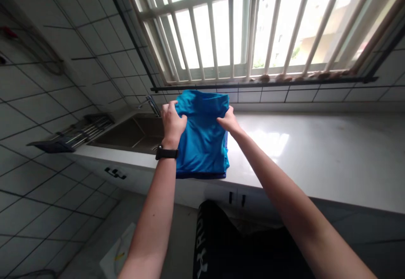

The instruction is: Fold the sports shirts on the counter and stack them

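Note:
A bright blue folded cloth (204,140) lies on the white counter (316,152), its far end lifted. My left hand (172,121), with a black watch on the wrist, grips the cloth's upper left edge. My right hand (228,121) pinches the upper right edge. Both arms reach forward from the bottom of the view.
A steel sink (133,133) with a tap (152,104) sits left of the cloth. A dish rack (74,133) lies further left. A barred window (253,26) spans the tiled back wall. Cabinet doors with dark handles (115,173) run under the counter.

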The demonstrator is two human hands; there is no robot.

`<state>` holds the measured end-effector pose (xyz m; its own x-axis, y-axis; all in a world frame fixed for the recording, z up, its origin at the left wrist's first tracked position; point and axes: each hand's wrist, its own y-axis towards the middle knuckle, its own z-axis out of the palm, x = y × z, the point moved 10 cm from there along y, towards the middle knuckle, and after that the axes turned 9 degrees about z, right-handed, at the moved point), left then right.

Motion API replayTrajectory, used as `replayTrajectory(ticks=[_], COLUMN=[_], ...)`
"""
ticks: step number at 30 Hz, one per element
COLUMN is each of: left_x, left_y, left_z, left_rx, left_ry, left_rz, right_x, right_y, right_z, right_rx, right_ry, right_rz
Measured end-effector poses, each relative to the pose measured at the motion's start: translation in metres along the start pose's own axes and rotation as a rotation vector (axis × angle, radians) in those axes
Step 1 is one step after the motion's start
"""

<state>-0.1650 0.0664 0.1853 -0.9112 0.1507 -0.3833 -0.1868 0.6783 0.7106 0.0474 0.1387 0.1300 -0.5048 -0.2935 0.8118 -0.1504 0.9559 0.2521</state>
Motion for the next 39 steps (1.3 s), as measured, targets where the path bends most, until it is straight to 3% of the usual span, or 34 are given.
replayTrajectory(ticks=[2,6,9,13,20,23,28,39], left_x=[0.019,0.041,0.047,0.052,0.066,0.086,0.114,0.113], left_y=[-0.014,-0.070,-0.094,-0.095,-0.073,-0.061,-0.069,-0.072], left_z=[0.029,0.095,0.114,0.117,0.109,0.092,0.104,0.112], left_rx=[0.170,0.523,0.564,0.558,0.621,0.529,0.651,0.693], left_ry=[0.180,0.345,0.374,0.388,0.351,0.394,0.303,0.293], left_rz=[-0.004,0.034,0.042,0.015,0.006,-0.091,-0.242,-0.221], right_x=[-0.002,-0.008,-0.022,-0.029,-0.032,-0.032,-0.030,-0.036], right_y=[-0.006,-0.047,-0.070,-0.074,-0.072,-0.073,-0.073,-0.078], right_z=[0.032,0.101,0.129,0.132,0.130,0.129,0.127,0.117], right_rx=[0.018,0.205,0.245,0.179,0.207,0.214,0.207,0.269], right_ry=[-0.145,-0.348,-0.438,-0.442,-0.398,-0.376,-0.337,-0.330], right_rz=[0.030,-0.098,-0.117,-0.102,-0.049,-0.037,-0.029,-0.001])
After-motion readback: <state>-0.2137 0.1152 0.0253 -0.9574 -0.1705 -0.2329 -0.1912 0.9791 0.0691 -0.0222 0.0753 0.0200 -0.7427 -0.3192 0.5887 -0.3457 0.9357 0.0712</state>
